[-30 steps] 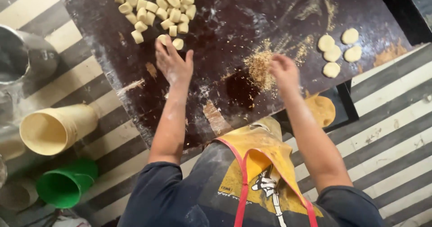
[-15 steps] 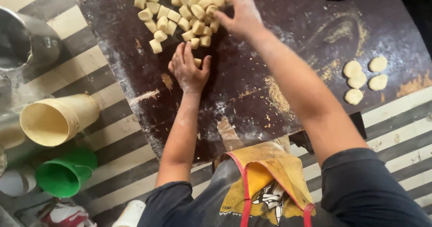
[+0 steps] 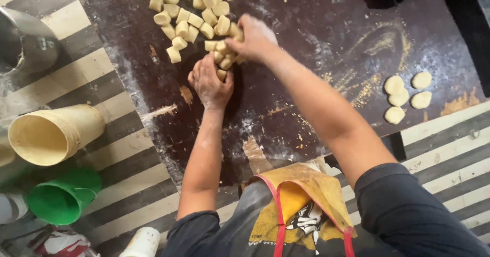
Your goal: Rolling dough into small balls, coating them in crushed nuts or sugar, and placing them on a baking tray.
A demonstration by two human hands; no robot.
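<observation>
Both hands have come together at the near edge of the dough pile (image 3: 191, 12). A second ago they lay flat and apart on the board (image 3: 316, 43), the right one out by a patch of crumbs; half a second ago the right hand had already reached up to the pile while the left stayed lower. Now the left hand (image 3: 210, 81) cups from below, fingers curled against a few lumps, and the right hand (image 3: 253, 37) closes over a small cluster from above, so the lumps between them are being gathered and pulled off the heap toward the middle of the board. How many each hand truly grips cannot be told; the fingers hide them.

The pile sits in the upper centre of the frame, running off the top edge. Four flattened rounds (image 3: 406, 96) lie well apart at the right of the board, beside yellowish smears of flour.

Off the board, on the striped floor at the left, a cream bucket (image 3: 53, 134) lies on its side, a green bucket (image 3: 61, 196) just below it, and a metal pot (image 3: 25, 43) at the upper left. A yellow apron (image 3: 301, 201) fills the lower centre. Nothing lies between the hands and the rounds except loose crumbs.
</observation>
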